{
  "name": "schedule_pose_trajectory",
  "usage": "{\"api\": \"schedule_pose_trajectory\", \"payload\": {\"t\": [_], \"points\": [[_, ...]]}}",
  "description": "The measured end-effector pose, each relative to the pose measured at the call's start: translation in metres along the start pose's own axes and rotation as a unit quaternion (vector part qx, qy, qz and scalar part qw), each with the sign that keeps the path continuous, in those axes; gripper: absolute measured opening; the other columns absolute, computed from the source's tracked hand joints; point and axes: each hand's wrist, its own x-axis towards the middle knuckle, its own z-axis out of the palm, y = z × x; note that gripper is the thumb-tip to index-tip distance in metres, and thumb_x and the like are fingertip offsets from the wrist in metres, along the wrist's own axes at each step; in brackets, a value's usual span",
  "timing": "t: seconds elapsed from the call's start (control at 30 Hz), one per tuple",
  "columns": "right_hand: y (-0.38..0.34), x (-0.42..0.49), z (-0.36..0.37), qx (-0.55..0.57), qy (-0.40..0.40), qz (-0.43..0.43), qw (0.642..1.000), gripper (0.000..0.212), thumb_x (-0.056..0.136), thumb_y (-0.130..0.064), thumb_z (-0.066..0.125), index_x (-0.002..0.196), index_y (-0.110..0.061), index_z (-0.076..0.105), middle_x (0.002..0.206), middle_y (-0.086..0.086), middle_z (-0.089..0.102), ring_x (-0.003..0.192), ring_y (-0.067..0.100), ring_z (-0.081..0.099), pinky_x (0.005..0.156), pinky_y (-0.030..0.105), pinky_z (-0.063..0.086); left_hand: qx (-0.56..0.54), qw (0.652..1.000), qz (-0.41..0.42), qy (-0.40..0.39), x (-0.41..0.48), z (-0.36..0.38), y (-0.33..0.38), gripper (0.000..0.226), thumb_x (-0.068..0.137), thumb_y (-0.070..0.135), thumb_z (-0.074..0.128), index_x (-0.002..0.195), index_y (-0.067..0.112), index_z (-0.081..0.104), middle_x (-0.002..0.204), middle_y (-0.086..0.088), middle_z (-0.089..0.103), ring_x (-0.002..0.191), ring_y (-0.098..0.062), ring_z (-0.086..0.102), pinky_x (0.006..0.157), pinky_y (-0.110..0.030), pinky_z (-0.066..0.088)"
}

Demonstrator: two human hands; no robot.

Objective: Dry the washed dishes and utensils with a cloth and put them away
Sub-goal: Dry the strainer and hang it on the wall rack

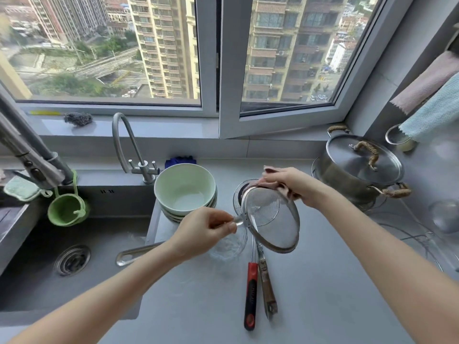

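One round steel mesh strainer (270, 219) held up in two hands.
The left hand (206, 232) pinches its handle; the right hand (295, 184) grips one pink cloth (289, 193) against its rim. One stack of pale green bowls (185, 187) stands beyond the left hand, with one clear glass bowl (231, 247) under it. Two long-handled utensils (250, 294) lie below the strainer, and one lidded steel pot (360, 170) crowds the right hand's outer side. The grey sink (74, 289) drops away left.
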Motion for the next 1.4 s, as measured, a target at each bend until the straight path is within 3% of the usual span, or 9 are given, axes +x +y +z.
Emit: {"api": "schedule_pose_trajectory", "payload": {"t": [0.17,0.33,0.57,0.63,0.73,0.87,1.1,1.27,1.4], "points": [[0.019,-0.005,0.004,0.1,-0.025,-0.042,0.994,0.013,0.076,-0.029,0.076,0.081,-0.018,0.072,0.087,0.006,0.067,0.076,0.02,0.061,0.067,0.028,0.045,-0.051,0.993,-0.034,-0.101,-0.002,-0.008,-0.002,0.01,0.084,0.02,0.063,0.075,0.021,0.069,0.057,0.003,0.06,0.052,-0.015,0.052,0.053,-0.024,0.04],[0.004,-0.018,0.026,0.169,0.002,-0.16,0.973,0.022,0.083,-0.005,0.07,0.064,-0.013,0.074,0.07,0.001,0.074,0.064,0.01,0.071,0.058,0.018,0.053,-0.162,0.962,-0.084,-0.205,-0.002,-0.013,0.012,0.013,0.089,0.021,0.06,0.087,0.025,0.073,0.078,0.0,0.066,0.068,-0.01,0.063,0.045,-0.014,0.032],[0.006,-0.067,0.033,0.05,0.345,-0.276,0.896,0.047,0.087,-0.062,0.051,0.085,-0.017,0.065,0.076,0.008,0.068,0.071,0.026,0.065,0.072,0.057,0.051,-0.182,0.975,-0.082,-0.093,0.012,-0.008,0.017,0.019,0.094,0.02,0.056,0.077,0.02,0.064,0.079,0.004,0.074,0.047,-0.007,0.056,0.039,-0.012,0.026],[0.01,-0.083,0.048,-0.13,0.301,-0.303,0.895,0.06,0.088,-0.069,0.031,0.109,-0.026,0.068,0.115,0.001,0.069,0.112,0.025,0.059,0.099,0.061,0.037,-0.144,0.985,-0.065,-0.075,0.018,-0.009,0.017,0.012,0.091,0.019,0.062,0.079,0.017,0.061,0.063,0.008,0.068,0.042,-0.005,0.05,0.038,-0.01,0.029],[0.016,-0.079,0.051,-0.359,0.198,-0.245,0.879,0.093,0.073,-0.087,0.003,0.138,-0.036,0.047,0.156,-0.004,0.024,0.148,0.02,0.01,0.118,0.052,-0.004,-0.121,0.988,-0.056,-0.072,0.023,-0.009,0.017,0.008,0.086,0.017,0.068,0.083,0.015,0.061,0.054,0.009,0.062,0.043,-0.004,0.052,0.038,-0.011,0.03],[0.003,-0.068,0.033,-0.305,0.216,-0.339,0.863,0.059,0.079,-0.057,0.057,0.13,-0.028,0.057,0.151,-0.002,0.037,0.146,0.027,0.018,0.115,0.059,0.017,-0.214,0.97,-0.038,-0.106,0.03,-0.013,0.023,0.007,0.083,0.021,0.071,0.087,0.017,0.066,0.071,-0.002,0.07,0.047,-0.012,0.059,0.036,-0.016,0.032],[-0.002,-0.041,0.049,-0.292,0.286,-0.447,0.796,0.037,0.085,-0.047,0.055,0.111,-0.027,0.072,0.132,0.003,0.058,0.128,0.032,0.044,0.104,0.042,0.039,-0.137,0.988,0.028,-0.062,0.042,-0.005,0.036,0.013,0.084,0.013,0.061,0.079,0.004,0.054,0.056,-0.017,0.049,0.032,-0.012,0.04,0.035,-0.016,0.026],[-0.02,-0.017,0.027,0.042,0.215,-0.195,0.956,0.022,0.089,-0.035,0.062,0.098,-0.021,0.076,0.113,-0.001,0.069,0.113,0.016,0.059,0.1,0.042,0.045,-0.141,0.986,0.072,-0.052,0.035,0.007,0.039,0.018,0.091,0.006,0.059,0.076,0.014,0.054,0.067,-0.007,0.07,0.033,-0.012,0.046,0.033,-0.018,0.036],[-0.011,-0.03,0.055,-0.127,0.349,-0.255,0.893,0.03,0.083,-0.048,0.058,0.106,-0.035,0.072,0.124,-0.01,0.061,0.12,0.016,0.048,0.1,0.026,0.038,-0.166,0.983,0.061,-0.043,0.036,0.0,0.034,0.019,0.089,-0.001,0.059,0.075,0.011,0.056,0.056,0.002,0.065,0.03,-0.007,0.046,0.031,-0.015,0.032]]}}
